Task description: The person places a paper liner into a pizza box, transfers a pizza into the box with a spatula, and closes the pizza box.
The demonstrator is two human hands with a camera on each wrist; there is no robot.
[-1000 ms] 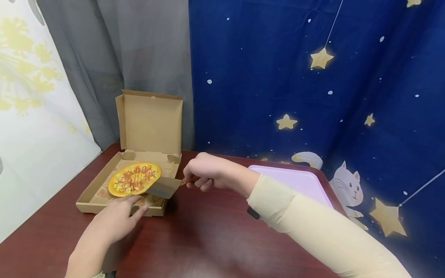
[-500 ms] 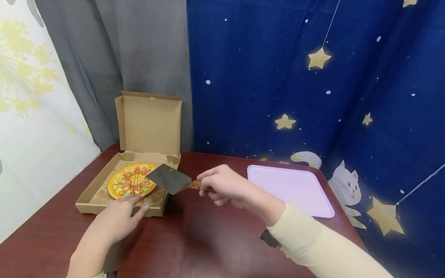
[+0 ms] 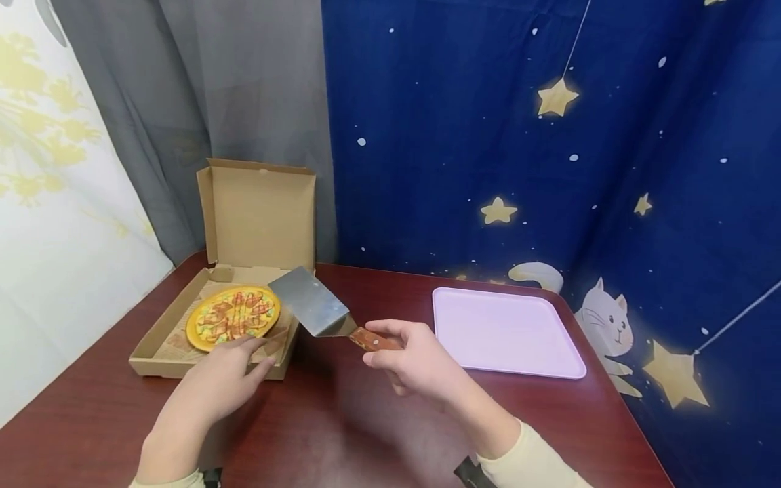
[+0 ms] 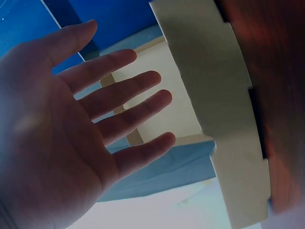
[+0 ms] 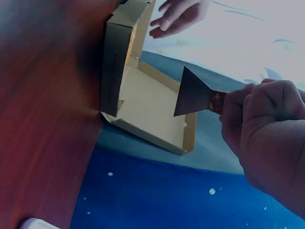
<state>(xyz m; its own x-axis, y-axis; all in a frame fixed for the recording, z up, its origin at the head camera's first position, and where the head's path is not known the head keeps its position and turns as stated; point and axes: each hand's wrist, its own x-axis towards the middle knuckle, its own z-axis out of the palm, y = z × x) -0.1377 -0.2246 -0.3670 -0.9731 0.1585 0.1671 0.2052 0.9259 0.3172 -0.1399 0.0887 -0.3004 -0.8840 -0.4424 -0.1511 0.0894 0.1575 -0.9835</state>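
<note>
My right hand (image 3: 421, 362) grips the wooden handle of a metal spatula (image 3: 312, 303). Its flat, wide blade is raised at the right side of the open pizza box (image 3: 183, 368), with one corner overlapping the pizza's edge in the head view. In the box lies a round pizza (image 3: 234, 313) with a yellow crust and red sauce lines. My left hand (image 3: 216, 379) hovers over the box's front edge, fingertips close to the pizza. The left wrist view shows this left hand (image 4: 71, 114) with fingers spread and nothing in it. Side-on in the right wrist view, the spatula blade (image 5: 192, 93) stands apart from the box.
A pale purple tray (image 3: 506, 332) rests at the right of the dark red tabletop (image 3: 366, 434). The box lid (image 3: 262, 217) stands upright at the back. Behind the table hang a grey curtain (image 3: 262, 81) and a blue star-patterned curtain (image 3: 427, 135).
My right hand has drawn the spatula right and back, away from the pizza, and turned it so the blade's face shows. My left hand has barely shifted.
</note>
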